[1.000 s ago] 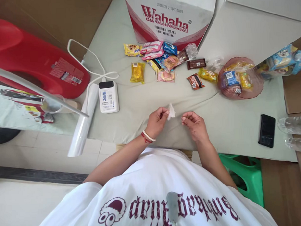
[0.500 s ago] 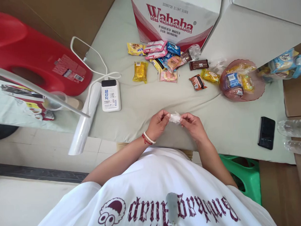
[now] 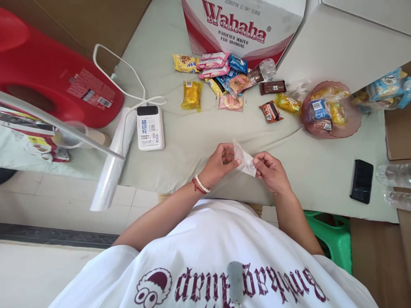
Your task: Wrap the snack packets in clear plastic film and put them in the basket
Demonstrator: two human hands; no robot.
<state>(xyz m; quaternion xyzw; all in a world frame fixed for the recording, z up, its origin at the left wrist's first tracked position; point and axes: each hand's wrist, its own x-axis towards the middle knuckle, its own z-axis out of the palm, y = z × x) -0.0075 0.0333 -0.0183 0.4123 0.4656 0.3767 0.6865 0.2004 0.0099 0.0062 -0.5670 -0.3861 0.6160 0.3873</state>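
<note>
Now, your left hand (image 3: 221,166): loosely pinching tissue (image 3: 245,160), near desk's (image 3: 187,134) front edge.
Right hand (image 3: 273,173): tighter pinch.
Tissue: seemingly being spread; next needs gentleness.

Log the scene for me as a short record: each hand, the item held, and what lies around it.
Left hand: thumb on the sheet's edge; grip unclear
Right hand: pinching the sheet at its right end
Item: thin, wrinkled white sheet, material unclear
Beyond the hands: wrapped snacks in front of a red and white box
Left side: white power bank, beside a shiny roll
Right side: pink bowl holding more snacks; black phone nearer the person
</note>
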